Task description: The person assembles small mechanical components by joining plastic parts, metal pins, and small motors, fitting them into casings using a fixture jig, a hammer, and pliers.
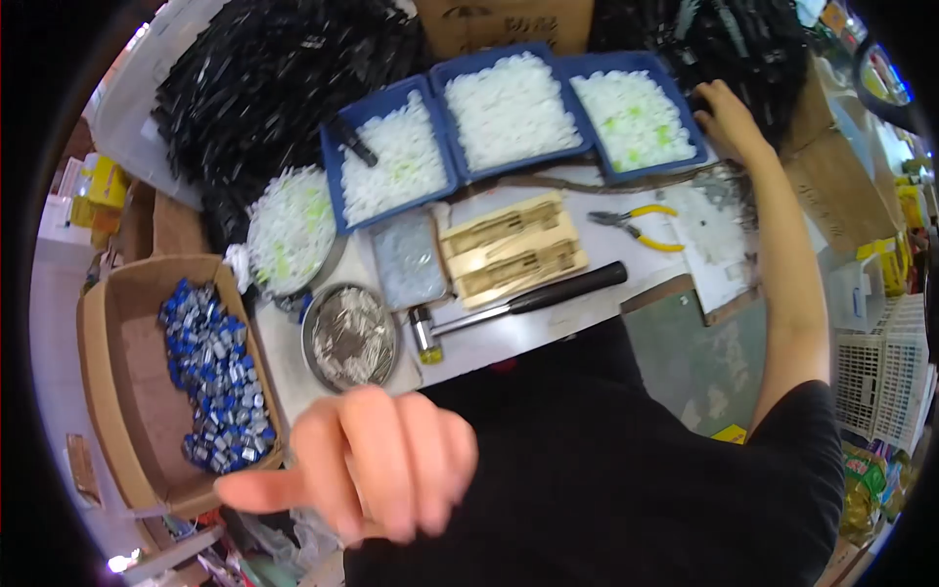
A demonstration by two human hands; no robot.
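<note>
My left hand (377,460) is raised close to the camera, slightly blurred, with its thumb stretched out sideways and its fingers loosely bent downward; nothing shows in it. At the back right, my right hand (729,117) reaches to the edge of a pile of black plastic parts (748,54), beside a blue tray of white and greenish pieces (699,152). Its fingers are bent and a little apart, with no held object visible. A wooden fixture (514,247) lies mid-table, with a hammer (528,301) in front and yellow-handled pliers (641,225) to its right.
Two more blue trays (455,161) (342,210) hold white pieces. Another black pile (284,78) stands back left. A round bowl of white pieces (289,230), a metal bowl of small pins (350,338), a clear bag (409,259) and a cardboard box of blue-silver parts (127,391) are left.
</note>
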